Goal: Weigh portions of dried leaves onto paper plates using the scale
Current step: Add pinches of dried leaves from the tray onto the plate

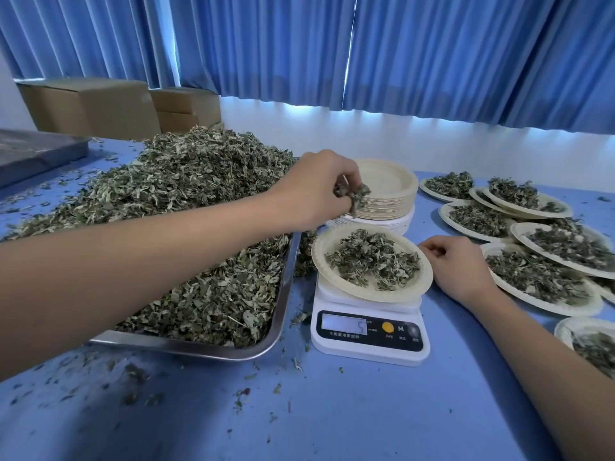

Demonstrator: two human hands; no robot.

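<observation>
Flanking the scale [369, 331]: tray [288, 287] of dried leaves [199, 181]; filled plates [545, 302].

Grey-green leaves [186, 181], cream plates [386, 181], white scale [369, 341], blue table [332, 410].

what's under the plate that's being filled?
The plate sits on the white scale. Only the front edge of the platform shows beneath it; the plate hides the rest of the platform.

Single wide-angle view, taken from head height, aimed forward and down; surface [332, 410] and scale [369, 331] seen close, curtains [432, 61] framed behind.
</observation>
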